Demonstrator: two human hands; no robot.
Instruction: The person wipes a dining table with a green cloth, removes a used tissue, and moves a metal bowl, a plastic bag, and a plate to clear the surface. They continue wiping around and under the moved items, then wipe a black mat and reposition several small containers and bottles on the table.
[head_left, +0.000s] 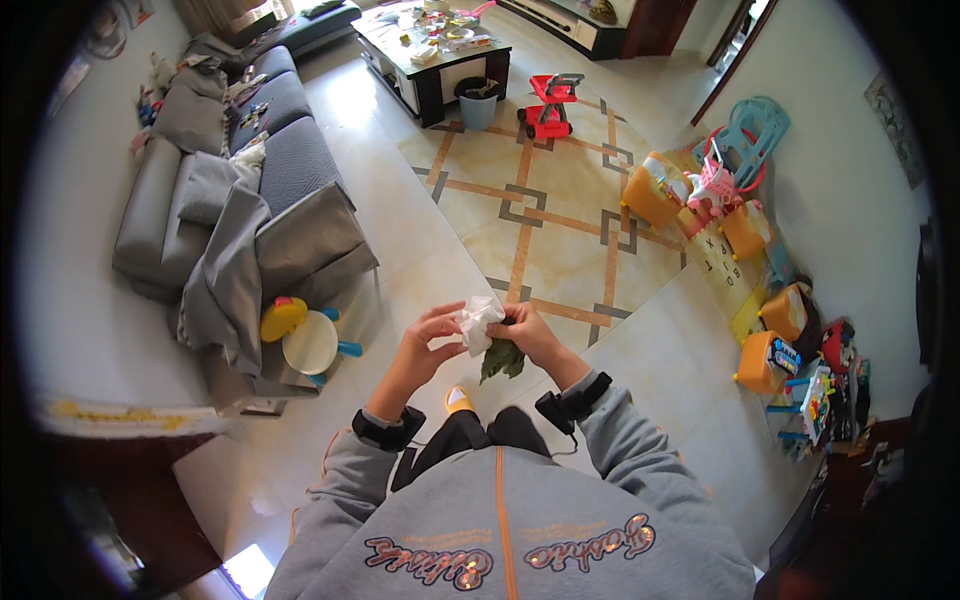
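Observation:
In front of my body, a crumpled white tissue (480, 324) sits between my two hands. My right hand (531, 334) pinches the tissue together with a dark green leaf (502, 361), which hangs below the fingers. My left hand (433, 339) touches the tissue's left side with its fingertips, the thumb and fingers spread in a loose curve. Whether the left fingers bear any of its weight cannot be told.
A grey sofa (292, 161) with loose covers runs along the left, a toddler stool (311, 343) at its near end. Ahead are a cluttered coffee table (427, 64), a blue bin (478, 109) and a red toy trolley (551, 109). Toys and orange boxes (656, 191) line the right wall.

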